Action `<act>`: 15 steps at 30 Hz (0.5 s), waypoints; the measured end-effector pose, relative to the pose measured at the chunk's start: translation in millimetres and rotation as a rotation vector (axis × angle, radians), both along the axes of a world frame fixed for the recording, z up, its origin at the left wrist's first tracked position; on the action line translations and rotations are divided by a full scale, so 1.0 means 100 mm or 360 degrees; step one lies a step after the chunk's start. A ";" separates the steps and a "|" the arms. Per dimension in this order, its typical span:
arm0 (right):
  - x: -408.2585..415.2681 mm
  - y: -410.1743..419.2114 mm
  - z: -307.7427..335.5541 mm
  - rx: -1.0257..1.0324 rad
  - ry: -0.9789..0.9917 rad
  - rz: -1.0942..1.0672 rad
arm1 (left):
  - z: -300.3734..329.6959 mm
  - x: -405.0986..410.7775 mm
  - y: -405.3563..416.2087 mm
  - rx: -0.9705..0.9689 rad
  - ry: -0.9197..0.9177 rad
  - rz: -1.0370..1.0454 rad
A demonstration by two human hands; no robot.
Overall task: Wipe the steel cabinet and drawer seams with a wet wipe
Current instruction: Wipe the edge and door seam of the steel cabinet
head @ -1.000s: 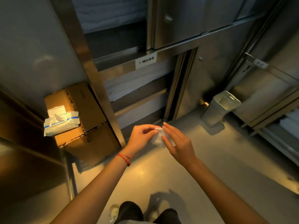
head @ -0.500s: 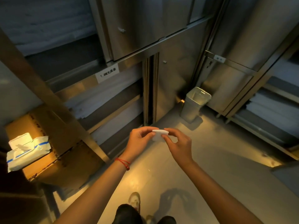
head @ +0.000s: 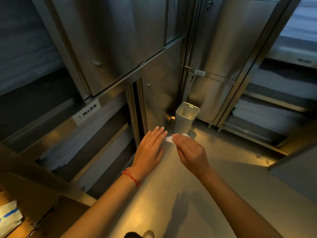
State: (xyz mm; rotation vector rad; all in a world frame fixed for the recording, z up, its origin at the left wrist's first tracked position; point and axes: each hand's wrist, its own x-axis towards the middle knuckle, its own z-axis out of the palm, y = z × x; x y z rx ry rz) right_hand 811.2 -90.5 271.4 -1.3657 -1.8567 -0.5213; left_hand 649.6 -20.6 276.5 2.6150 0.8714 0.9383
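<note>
My right hand (head: pixel 190 152) pinches a small folded white wet wipe (head: pixel 169 139) at mid-frame. Just left of it is my left hand (head: pixel 151 146), fingers straight and flat, holding nothing, its fingertips close to the wipe. Both hands hover in front of the steel cabinet (head: pixel 120 42), low near a vertical seam (head: pixel 137 114) between the open shelf bay and a lower door (head: pixel 159 93). A second steel cabinet (head: pixel 221 48) stands to the right in the corner.
A small steel bin (head: pixel 186 115) stands on the floor in the corner just beyond my hands. The wet wipe pack (head: pixel 8 219) lies on a cardboard box (head: pixel 51 219) at bottom left. Open shelves with white linen flank both sides.
The view has swung right and my hands moved toward the corner. My left hand let go of the wipe and flattened out; my right hand alone keeps it.
</note>
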 end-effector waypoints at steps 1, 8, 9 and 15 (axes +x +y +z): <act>0.03 0.04 0.02 0.0016 -0.0059 -0.0015 | 0.01 0.02 0.06 0.0027 0.0014 -0.0027; 0.27 0.22 0.12 0.0090 -0.0247 -0.0182 | 0.05 0.28 0.37 0.0081 0.0053 -0.0133; 0.31 0.24 0.12 0.0083 -0.0250 -0.0204 | 0.06 0.34 0.40 0.0088 0.0057 -0.0139; 0.70 0.34 0.15 0.0046 -0.0261 -0.0267 | 0.08 0.79 0.56 0.0072 0.0059 -0.0174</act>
